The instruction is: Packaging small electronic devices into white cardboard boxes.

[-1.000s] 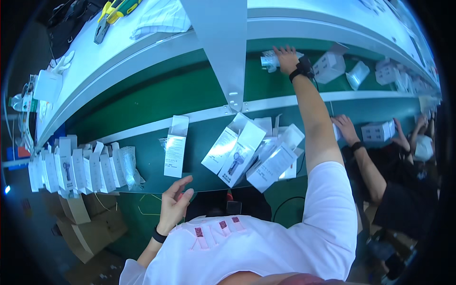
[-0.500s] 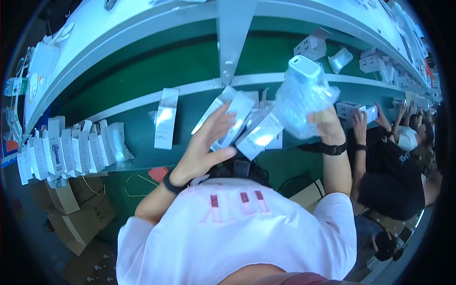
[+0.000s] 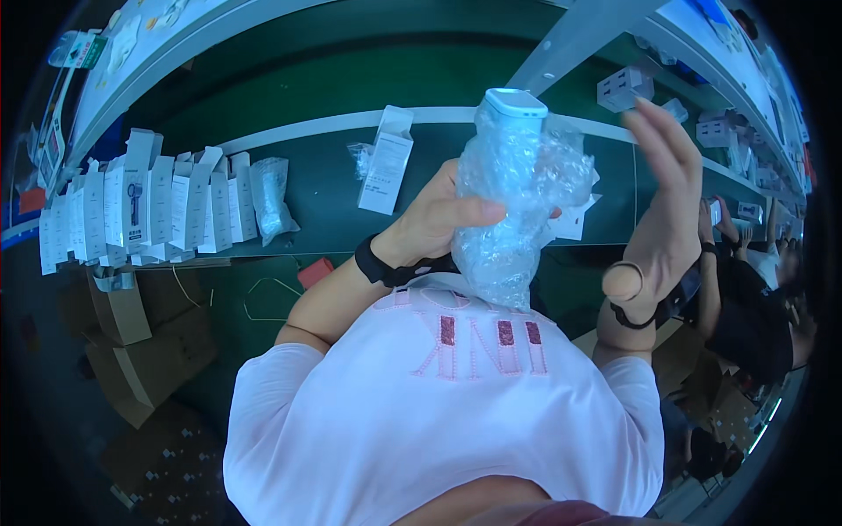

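From my remote seat I make out clear bubble wrap (image 3: 502, 206) with a bluish-white sheen over a device (image 3: 517, 103) whose exposed end is white edged in pale turquoise, against a white shirt (image 3: 430, 430) with pink stitched lettering and dark red, speckled blocks. I read the row of cartons (image 3: 162, 203) as white with grey print, one showing a dark picture, while the wristband (image 3: 375, 263) is black. The shelf (image 3: 368, 79) looks deep green, its rail (image 3: 298, 136) white, and the cardboard boxes (image 3: 158, 351) plain brown.
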Demonstrator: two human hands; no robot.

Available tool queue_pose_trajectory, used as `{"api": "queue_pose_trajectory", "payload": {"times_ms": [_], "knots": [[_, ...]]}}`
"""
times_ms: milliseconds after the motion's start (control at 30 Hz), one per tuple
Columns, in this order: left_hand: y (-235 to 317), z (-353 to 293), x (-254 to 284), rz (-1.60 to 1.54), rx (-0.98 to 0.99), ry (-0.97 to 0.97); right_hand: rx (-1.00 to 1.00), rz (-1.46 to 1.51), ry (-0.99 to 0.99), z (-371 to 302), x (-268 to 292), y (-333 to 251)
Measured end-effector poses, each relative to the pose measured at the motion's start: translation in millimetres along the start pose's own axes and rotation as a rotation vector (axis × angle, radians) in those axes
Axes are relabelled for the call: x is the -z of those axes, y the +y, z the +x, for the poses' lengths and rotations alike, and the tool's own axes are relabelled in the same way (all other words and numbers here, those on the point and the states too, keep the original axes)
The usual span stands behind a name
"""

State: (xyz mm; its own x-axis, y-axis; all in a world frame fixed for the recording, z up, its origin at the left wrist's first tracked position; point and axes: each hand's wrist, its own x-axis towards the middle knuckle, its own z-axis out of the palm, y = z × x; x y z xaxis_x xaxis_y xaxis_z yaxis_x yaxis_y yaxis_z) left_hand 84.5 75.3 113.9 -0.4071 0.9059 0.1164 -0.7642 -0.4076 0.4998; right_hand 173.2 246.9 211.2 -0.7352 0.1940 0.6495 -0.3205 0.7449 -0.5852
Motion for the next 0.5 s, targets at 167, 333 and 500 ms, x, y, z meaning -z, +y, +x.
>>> {"api": "queue_pose_trajectory", "payload": {"times_ms": [167,333,500], "knots": [[24,-34,10,0.34,-0.018,0.107,0.112,0.006,-0.314,13,-43,-38],[46,-55,23,0.691,-0.196,0.035,0.29,0.109,-0.348,6,-58,-56],[52,-64,40,0.838,-0.307,-0.045,0.425,-0.036,-0.358,0,-65,-72]]}}
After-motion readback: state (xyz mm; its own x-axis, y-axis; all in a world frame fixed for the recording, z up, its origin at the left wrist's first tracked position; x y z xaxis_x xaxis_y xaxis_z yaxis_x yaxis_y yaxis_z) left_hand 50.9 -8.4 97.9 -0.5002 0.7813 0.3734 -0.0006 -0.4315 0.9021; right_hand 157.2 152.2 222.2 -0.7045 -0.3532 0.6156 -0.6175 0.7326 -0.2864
